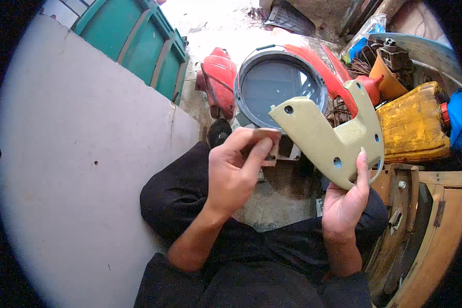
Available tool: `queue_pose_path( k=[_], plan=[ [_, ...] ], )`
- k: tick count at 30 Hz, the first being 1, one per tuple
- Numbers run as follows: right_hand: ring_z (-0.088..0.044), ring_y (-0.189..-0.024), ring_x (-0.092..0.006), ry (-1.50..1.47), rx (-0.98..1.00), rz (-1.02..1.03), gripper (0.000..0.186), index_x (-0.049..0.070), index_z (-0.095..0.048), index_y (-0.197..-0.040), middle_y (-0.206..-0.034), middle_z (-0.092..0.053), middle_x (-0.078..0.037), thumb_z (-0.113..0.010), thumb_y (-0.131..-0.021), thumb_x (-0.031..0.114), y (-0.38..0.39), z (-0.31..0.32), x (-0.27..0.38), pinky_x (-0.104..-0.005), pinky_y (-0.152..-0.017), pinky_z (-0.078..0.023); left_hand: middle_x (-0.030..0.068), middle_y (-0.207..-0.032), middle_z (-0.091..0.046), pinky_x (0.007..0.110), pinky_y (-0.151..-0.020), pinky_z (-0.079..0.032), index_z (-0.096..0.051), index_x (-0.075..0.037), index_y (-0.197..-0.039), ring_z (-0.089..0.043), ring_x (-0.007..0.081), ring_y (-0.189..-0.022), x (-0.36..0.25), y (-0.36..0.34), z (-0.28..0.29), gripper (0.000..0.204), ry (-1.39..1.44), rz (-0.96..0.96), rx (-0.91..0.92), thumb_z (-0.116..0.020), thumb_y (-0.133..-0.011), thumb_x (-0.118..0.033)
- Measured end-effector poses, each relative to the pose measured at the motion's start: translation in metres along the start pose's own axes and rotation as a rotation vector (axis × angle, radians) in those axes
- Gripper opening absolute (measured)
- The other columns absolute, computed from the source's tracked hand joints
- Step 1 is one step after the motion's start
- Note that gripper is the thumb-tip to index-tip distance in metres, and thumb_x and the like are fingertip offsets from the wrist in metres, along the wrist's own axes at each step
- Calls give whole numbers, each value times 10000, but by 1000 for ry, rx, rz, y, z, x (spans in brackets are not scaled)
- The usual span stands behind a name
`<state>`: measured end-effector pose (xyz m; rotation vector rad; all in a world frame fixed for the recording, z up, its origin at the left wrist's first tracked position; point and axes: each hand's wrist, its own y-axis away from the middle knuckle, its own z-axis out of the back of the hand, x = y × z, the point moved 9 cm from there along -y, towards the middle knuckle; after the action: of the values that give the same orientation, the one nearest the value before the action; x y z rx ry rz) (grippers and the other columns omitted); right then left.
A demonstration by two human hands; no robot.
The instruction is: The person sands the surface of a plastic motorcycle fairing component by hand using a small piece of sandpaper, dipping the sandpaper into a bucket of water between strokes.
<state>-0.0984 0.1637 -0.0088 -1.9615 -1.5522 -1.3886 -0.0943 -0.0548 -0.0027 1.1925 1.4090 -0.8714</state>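
My right hand (345, 204) grips a cream-coloured moulded vehicle body panel (317, 134) by its lower edge, with the thumb on the face turned to me. Several dark screw holes show in the panel, and one side curves up into a narrow arm. Left of it, my left hand (233, 174) pinches a small folded piece of sandpaper (274, 148) between thumb and fingers. A gap separates the sandpaper from the panel. Just beyond stands a round bucket (238, 95) of greyish water, its rim partly covered by the panel's upper corner.
Red body panels (220, 77) lie beside and behind the bucket. On the right are a yellow jerrycan (408, 123), an orange container (387, 77) with metal parts, and wooden pieces (449, 226). A pale wall (97, 149) and a green panelled structure (138, 41) bound the left.
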Motion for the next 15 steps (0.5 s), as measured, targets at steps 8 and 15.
queue_pose_path(
  k=[8, 15],
  plan=[
    [-587, -1009, -166, -38, 13, -65, 393, 37, -480, -1221, -1161, -567, -71, -571, -886, 221, -2, 4, -3, -303, -853, -499, 6, -894, -602, 219, -709, -493, -623, 20, -1032, -554, 64, -822, 8, -6, 17, 170, 103, -11, -149, -556, -894, -54],
    [-586, -1011, -175, -65, 13, -100, 385, 19, -473, -1222, -1172, -565, -84, -556, -895, 205, 0, 3, -7, -319, -859, -496, 11, -781, -547, 221, -589, -425, -654, 6, -1016, -492, 69, -680, -4, 0, 23, 176, -273, -324, -285, -603, -855, -42]
  ],
)
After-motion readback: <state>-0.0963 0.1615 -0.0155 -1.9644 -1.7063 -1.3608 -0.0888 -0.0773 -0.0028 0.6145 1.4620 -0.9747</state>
